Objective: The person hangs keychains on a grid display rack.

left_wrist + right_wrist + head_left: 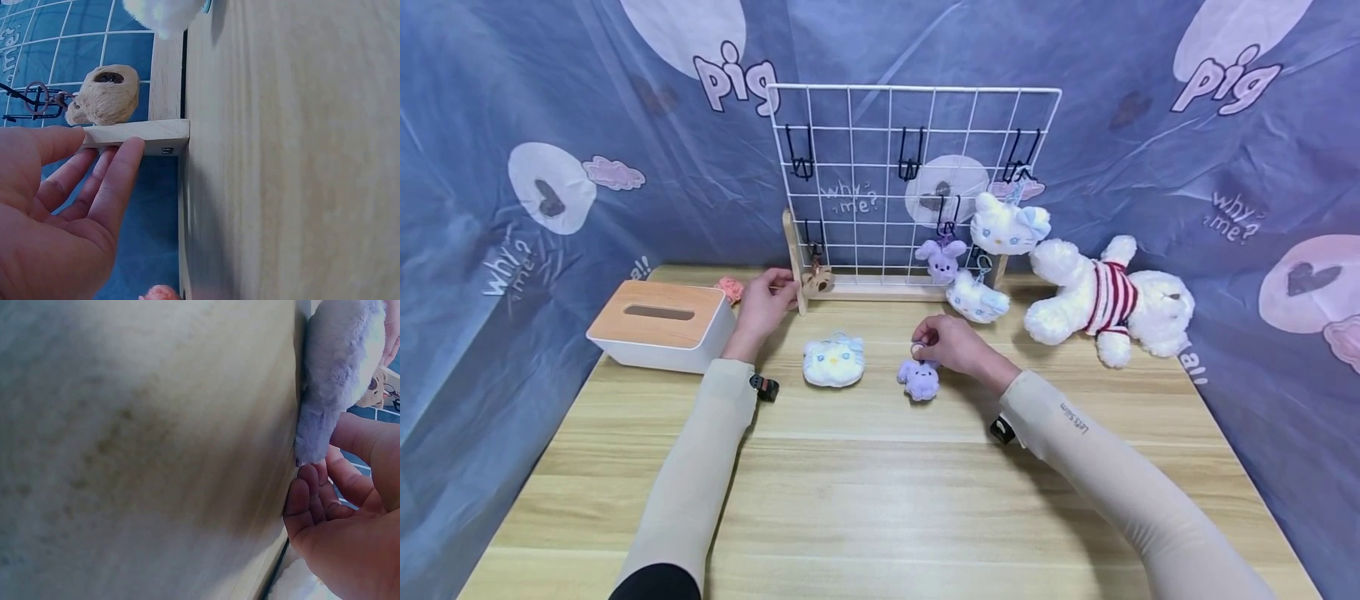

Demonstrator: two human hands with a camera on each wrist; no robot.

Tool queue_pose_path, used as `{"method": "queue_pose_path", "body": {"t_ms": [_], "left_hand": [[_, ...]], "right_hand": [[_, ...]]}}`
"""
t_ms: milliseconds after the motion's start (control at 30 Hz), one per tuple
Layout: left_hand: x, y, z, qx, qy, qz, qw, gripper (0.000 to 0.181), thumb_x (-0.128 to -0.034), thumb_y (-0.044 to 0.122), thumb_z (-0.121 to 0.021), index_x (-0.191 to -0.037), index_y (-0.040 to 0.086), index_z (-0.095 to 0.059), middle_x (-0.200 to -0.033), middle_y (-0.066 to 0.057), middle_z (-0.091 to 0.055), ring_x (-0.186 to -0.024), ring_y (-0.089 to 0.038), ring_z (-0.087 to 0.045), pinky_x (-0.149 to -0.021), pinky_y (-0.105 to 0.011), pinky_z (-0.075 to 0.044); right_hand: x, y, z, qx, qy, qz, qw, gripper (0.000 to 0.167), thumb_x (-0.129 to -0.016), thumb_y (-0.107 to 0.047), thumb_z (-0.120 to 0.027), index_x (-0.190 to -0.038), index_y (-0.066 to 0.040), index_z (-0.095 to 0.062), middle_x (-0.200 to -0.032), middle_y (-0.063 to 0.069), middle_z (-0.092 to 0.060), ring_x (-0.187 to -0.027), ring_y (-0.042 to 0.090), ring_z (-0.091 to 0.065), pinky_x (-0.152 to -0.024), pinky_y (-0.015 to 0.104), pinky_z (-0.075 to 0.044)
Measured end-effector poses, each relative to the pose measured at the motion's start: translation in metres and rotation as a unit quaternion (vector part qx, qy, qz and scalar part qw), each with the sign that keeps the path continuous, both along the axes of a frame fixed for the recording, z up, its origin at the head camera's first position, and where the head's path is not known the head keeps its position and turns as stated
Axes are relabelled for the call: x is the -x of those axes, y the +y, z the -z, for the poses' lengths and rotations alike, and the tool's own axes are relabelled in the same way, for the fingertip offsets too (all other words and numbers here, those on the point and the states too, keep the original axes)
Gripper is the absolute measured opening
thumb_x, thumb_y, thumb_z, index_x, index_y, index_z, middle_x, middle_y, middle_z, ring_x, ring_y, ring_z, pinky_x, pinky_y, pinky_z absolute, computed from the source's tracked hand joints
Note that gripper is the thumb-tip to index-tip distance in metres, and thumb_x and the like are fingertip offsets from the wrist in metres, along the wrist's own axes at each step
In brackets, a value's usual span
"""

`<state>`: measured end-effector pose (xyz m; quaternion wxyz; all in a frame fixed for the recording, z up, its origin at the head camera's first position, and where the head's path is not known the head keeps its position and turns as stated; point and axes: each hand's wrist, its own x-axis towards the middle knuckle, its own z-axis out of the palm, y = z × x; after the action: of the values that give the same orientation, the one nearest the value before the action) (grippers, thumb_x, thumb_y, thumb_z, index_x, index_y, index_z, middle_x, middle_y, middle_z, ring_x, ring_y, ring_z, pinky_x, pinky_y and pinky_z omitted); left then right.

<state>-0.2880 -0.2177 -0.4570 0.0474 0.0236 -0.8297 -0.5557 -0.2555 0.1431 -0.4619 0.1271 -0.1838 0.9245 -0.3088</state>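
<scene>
My left hand [763, 302] holds the wooden side foot [137, 132] of the white wire grid rack [891, 196], thumb on one face and fingers on the other. Beside that foot a tan plush keychain [106, 94] hangs from a black hook. With thumb and finger my right hand [953, 342] pinches the ring of a purple bunny plush keychain [921, 380], which is at the tabletop. Between the hands lies a white cat-face plush keychain [834, 362]. In the right wrist view the purple plush [340, 356] touches the fingertips; its ring is hidden.
Another purple plush [942, 260] and a white cat plush [1009, 225] hang on the rack, with a second cat plush [977, 298] below. A tissue box [658, 325] and a coral plush [730, 289] are at left. A white stuffed bear [1112, 300] lies at right.
</scene>
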Motion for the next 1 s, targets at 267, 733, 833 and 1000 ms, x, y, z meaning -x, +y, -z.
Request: {"method": "queue_pose_path", "body": {"t_ms": [267, 733, 833, 1000], "left_hand": [[0.000, 0.002, -0.002, 0.001, 0.001, 0.002, 1.0000, 0.036, -0.1116, 0.010, -0.067, -0.142, -0.009, -0.065, -0.130, -0.029, -0.070, -0.093, -0.014, -0.068, -0.089, -0.025, -0.074], [0.000, 0.002, -0.001, 0.002, -0.001, -0.001, 1.0000, 0.035, -0.1125, 0.011, -0.066, -0.142, -0.008, -0.066, -0.130, -0.029, -0.069, -0.108, -0.035, -0.073, -0.101, -0.042, -0.073], [0.000, 0.002, -0.002, -0.002, -0.005, 0.000, 1.0000, 0.036, -0.1123, 0.011, -0.067, -0.142, -0.008, -0.066, -0.131, -0.029, -0.069, -0.112, -0.038, -0.073, -0.102, -0.044, -0.073], [0.000, 0.001, 0.000, -0.004, -0.008, 0.000, 1.0000, 0.036, -0.1124, 0.012, -0.067, -0.143, -0.007, -0.065, -0.132, -0.028, -0.069, -0.109, -0.032, -0.071, -0.099, -0.037, -0.074]], "right_hand": [[0.000, 0.001, -0.004, -0.007, 0.000, -0.001, 1.0000, 0.015, -0.096, -0.016, -0.087, -0.107, -0.009, -0.079, -0.096, 0.004, -0.076, -0.092, 0.017, -0.067, -0.086, 0.030, -0.058], [-0.004, 0.006, -0.005, -0.013, -0.005, 0.006, 0.9999, 0.009, -0.099, -0.020, -0.086, -0.096, -0.012, -0.081, -0.091, 0.002, -0.079, -0.092, 0.017, -0.065, -0.082, 0.027, -0.053], [-0.005, 0.008, -0.005, -0.003, -0.006, 0.008, 0.9999, 0.009, -0.099, -0.021, -0.086, -0.095, -0.013, -0.082, -0.089, 0.001, -0.078, -0.092, 0.016, -0.064, -0.082, 0.026, -0.052], [-0.006, 0.009, -0.005, 0.021, -0.005, 0.009, 0.9997, 0.010, -0.100, -0.021, -0.084, -0.096, -0.012, -0.082, -0.090, 0.001, -0.079, -0.090, 0.015, -0.063, -0.078, 0.025, -0.051]]}}
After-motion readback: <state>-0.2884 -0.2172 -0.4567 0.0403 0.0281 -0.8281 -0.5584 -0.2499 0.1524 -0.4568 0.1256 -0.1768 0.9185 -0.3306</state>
